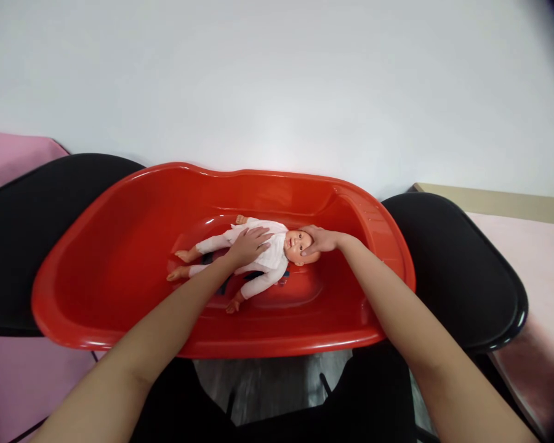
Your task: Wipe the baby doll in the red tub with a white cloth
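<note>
Two bare forearms enter from the bottom edge and converge toward the middle, each stretched out nearly straight over the near rim of a red plastic tub. The left hand lies palm down with its fingers spread flat across the chest of a baby doll, pressing on it rather than gripping. The right hand cups the top of the doll's head, its fingers curled loosely around the crown with the thumb near the forehead. The doll lies on its back in the bottom of the tub, dressed in white, head toward the right and bare feet toward the left. The tub rests across two black chairs, one under each end. Pink fabric shows at far left, and a plain white wall rises behind.
</note>
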A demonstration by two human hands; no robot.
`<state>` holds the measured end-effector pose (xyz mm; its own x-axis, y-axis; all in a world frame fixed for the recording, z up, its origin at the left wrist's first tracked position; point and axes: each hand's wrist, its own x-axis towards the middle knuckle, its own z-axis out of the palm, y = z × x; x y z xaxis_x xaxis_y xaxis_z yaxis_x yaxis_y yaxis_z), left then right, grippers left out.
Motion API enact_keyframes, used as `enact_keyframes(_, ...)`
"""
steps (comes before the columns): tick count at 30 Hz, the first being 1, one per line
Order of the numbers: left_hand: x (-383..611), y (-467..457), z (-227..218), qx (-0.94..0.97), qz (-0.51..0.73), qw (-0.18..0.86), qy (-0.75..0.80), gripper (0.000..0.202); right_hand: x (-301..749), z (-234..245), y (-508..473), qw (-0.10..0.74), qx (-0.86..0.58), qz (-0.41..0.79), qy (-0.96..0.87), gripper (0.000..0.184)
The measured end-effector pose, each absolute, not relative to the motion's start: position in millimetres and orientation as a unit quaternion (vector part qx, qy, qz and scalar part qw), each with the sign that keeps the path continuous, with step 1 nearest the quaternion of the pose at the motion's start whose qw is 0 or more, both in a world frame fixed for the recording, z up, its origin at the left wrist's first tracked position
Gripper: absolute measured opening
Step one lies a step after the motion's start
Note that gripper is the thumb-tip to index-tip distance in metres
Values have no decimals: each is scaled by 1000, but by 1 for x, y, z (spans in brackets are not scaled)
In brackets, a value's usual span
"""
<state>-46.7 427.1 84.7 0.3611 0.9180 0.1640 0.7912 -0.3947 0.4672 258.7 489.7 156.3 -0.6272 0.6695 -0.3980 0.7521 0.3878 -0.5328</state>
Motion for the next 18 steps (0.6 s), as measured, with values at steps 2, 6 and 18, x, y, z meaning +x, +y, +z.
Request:
enact_keyframes(2,-50,428,77,816,193,150,524,43,259,155,490,61,424,-345,835,106)
enact_keyframes(6,-60,434,67,818,183,139,528,45,257,158,488,66,428,-345,833,103)
enact_keyframes(18,-80,443,54,779,174,148,584,48,256,164,483,52,429,-371,822,100)
